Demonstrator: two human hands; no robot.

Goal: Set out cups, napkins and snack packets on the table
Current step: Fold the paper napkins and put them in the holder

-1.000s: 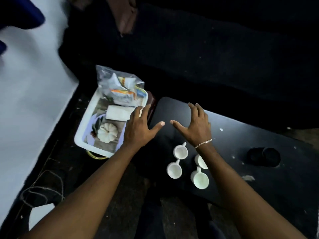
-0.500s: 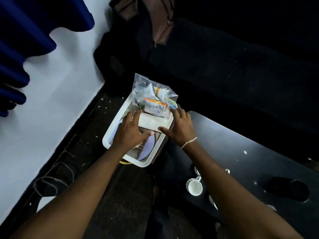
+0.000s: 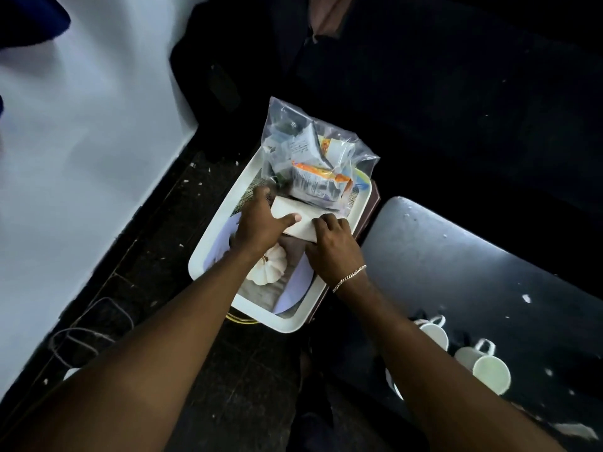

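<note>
A white tray (image 3: 212,246) sits left of the black table (image 3: 473,272). In it lies a white stack of napkins (image 3: 301,215). My left hand (image 3: 261,223) grips its left end with the thumb on top. My right hand (image 3: 332,249), with a bracelet at the wrist, holds its right end. Behind the napkins stands a clear plastic bag of snack packets (image 3: 313,158). White cups (image 3: 486,367) stand on the table's near part, one partly hidden by my right arm.
A small white pumpkin (image 3: 270,269) lies in the tray under my left wrist. A white wall (image 3: 81,158) runs along the left, with cables (image 3: 85,334) on the dark floor. A dark sofa (image 3: 424,76) fills the back.
Both hands moved from above the table into the tray and closed on the napkin stack. The view swung left, so the cups shifted to the lower right.
</note>
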